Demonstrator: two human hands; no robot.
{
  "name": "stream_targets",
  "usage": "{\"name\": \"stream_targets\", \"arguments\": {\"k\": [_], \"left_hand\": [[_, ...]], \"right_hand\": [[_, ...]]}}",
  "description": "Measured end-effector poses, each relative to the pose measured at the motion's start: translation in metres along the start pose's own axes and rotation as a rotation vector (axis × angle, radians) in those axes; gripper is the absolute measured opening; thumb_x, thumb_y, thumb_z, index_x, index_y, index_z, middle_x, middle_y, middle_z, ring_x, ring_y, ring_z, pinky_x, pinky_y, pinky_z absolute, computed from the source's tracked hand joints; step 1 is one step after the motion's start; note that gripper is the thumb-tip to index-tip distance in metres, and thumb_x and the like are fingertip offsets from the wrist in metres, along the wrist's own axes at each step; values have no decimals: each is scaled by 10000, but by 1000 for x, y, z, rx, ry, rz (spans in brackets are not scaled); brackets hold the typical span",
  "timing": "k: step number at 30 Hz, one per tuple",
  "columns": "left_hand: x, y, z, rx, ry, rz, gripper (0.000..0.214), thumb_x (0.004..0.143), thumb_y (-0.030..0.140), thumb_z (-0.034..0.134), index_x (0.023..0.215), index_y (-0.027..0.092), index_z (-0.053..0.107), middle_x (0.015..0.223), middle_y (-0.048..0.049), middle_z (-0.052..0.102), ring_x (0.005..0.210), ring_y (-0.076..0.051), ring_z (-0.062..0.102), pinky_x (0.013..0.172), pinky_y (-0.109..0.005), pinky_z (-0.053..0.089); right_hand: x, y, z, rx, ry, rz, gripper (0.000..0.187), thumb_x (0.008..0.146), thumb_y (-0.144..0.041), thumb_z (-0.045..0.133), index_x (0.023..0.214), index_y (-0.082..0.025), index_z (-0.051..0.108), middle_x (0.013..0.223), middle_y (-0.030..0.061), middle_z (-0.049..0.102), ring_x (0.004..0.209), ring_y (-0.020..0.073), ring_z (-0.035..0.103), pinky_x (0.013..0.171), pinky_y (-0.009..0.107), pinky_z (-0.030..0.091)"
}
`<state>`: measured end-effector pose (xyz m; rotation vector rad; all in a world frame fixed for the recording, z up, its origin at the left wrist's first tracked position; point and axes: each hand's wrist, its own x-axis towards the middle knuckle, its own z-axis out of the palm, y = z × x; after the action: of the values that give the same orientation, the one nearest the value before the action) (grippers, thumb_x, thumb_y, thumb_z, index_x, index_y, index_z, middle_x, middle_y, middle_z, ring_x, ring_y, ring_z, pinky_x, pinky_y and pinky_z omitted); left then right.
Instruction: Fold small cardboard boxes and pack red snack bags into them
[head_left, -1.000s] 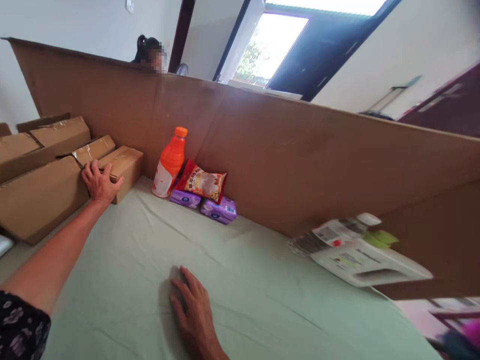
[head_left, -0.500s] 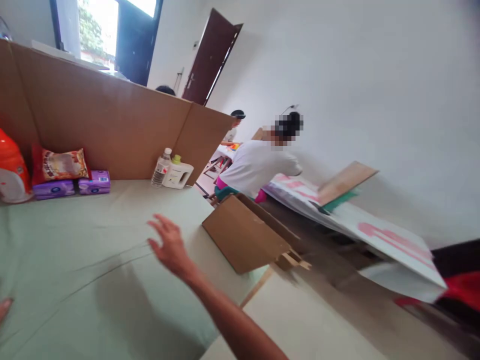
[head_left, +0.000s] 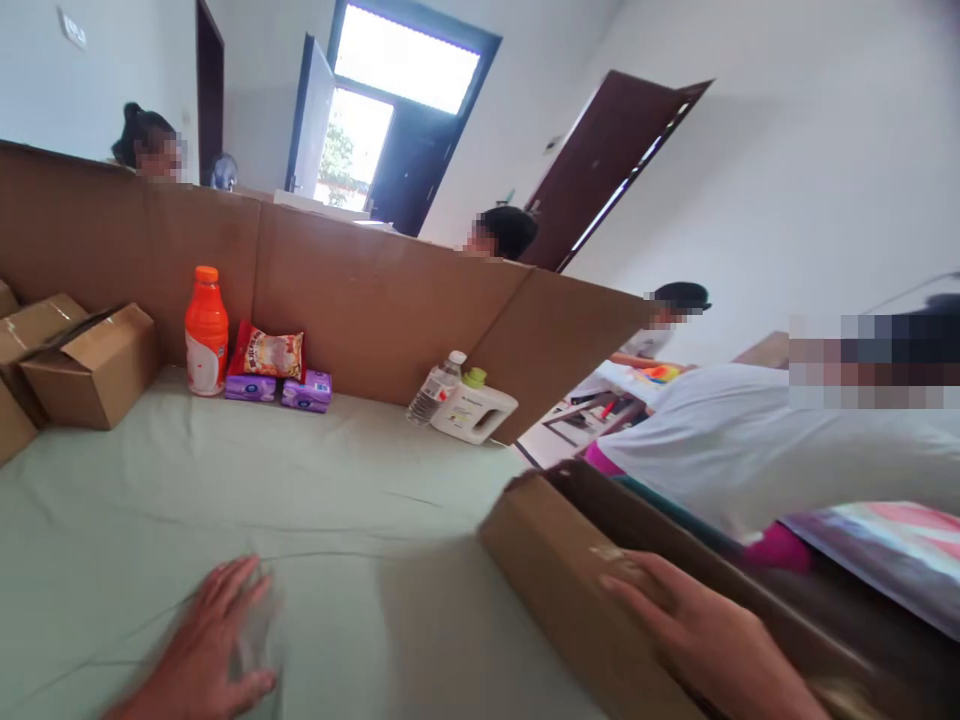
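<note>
- Right hand [head_left: 705, 640] lies palm-down on the near wall of an open cardboard box [head_left: 559, 565], fingers stretched out over the rim and not closed round anything.
- Left hand [head_left: 214, 650] is pressed flat on the green cloth [head_left: 150, 480], fingers spread, holding nothing; it is blurred.
- Between the hands and the cardboard screen [head_left: 360, 300] the cloth is a broad bare stretch. An orange bottle [head_left: 206, 330], snack bag [head_left: 271, 352], purple packs [head_left: 304, 390], water bottle [head_left: 435, 388] and white jug [head_left: 476, 410] line the screen's foot, and small boxes [head_left: 90, 365] crowd the left edge.
- The open box sits at the table's right edge. Its long axis runs from the far left down towards the near right, mouth facing up and away from the table.
- It is directly under the right hand and well apart from the left; a person in a white shirt [head_left: 735, 440] bends just beyond it.
</note>
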<state>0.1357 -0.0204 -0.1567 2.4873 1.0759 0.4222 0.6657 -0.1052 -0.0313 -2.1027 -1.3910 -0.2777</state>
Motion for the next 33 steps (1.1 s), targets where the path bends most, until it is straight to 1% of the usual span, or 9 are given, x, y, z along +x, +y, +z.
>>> {"name": "stream_targets", "arguments": {"k": [3, 6, 10, 13, 16, 19, 21, 26, 33], "left_hand": [[12, -6, -29, -154, 100, -90, 980, 801, 383, 762, 1608, 293, 213, 1665, -167, 284, 1504, -383, 335, 1183, -595, 370], [21, -16, -67, -249, 222, -104, 1037, 823, 370, 740, 1616, 354, 71, 1700, -139, 180, 1544, -382, 228, 1207, -631, 283], [20, -27, -97, -413, 286, -92, 1173, 763, 516, 798, 1615, 354, 8, 1716, -146, 85, 1553, -417, 147, 1203, -678, 202], [15, -29, -101, -593, 223, -62, 1225, 750, 506, 811, 1608, 359, -51, 1709, -156, 124, 1531, -406, 245, 1190, -637, 295], [12, -30, -102, -639, 209, -51, 1181, 787, 439, 777, 1598, 388, -80, 1698, -136, 191, 1497, -387, 344, 1165, -600, 376], [10, -38, -109, -553, 277, -46, 1116, 805, 464, 746, 1607, 397, -27, 1698, -118, 202, 1491, -406, 344, 1159, -608, 383], [7, -47, -114, -504, 317, -34, 1081, 809, 485, 727, 1614, 395, 12, 1703, -100, 188, 1490, -422, 337, 1153, -611, 395], [2, -61, -108, -507, 348, -92, 1048, 803, 505, 706, 1612, 425, 44, 1686, -54, 256, 1468, -416, 389, 1112, -591, 472], [-4, -59, -96, -436, 329, -162, 1063, 783, 602, 691, 1611, 434, 46, 1664, -35, 312, 1445, -398, 436, 1083, -564, 524]], "right_hand": [[-4, -94, 15, 91, -65, -229, 386, 825, -625, 598, 930, -278, 728, 576, 19, 702, 455, 241, 650, 447, 341, 486], [-12, -189, 25, 205, -2, -671, 242, 989, -407, 519, 993, -247, 700, 797, 39, 774, 630, 188, 713, 585, 296, 534], [-34, -273, 40, 281, -130, -1056, 214, 1027, -176, 462, 902, -201, 633, 686, 5, 691, 566, 144, 609, 594, 293, 469], [-51, -298, 43, 297, -226, -1117, 230, 1018, -107, 426, 946, -187, 630, 658, -1, 654, 546, 148, 569, 569, 310, 443], [-49, -303, 33, 346, -361, -1087, 190, 1053, -271, 468, 1062, -200, 644, 755, 23, 722, 623, 165, 647, 619, 316, 511], [-24, -298, 24, 422, -401, -999, 281, 1017, -476, 525, 1086, -244, 667, 889, 54, 768, 751, 198, 716, 689, 322, 569], [3, -294, 32, 433, -327, -893, 233, 1013, -434, 545, 1049, -257, 694, 906, 53, 772, 791, 207, 732, 691, 315, 580], [90, -313, 121, 253, -245, -747, 210, 958, -319, 555, 1032, -214, 721, 1001, 72, 771, 875, 219, 721, 773, 351, 585], [191, -402, 242, 40, -266, -734, 509, 804, -78, 613, 1311, -119, 600, 1379, 203, 613, 1237, 353, 563, 1021, 529, 447]]}}
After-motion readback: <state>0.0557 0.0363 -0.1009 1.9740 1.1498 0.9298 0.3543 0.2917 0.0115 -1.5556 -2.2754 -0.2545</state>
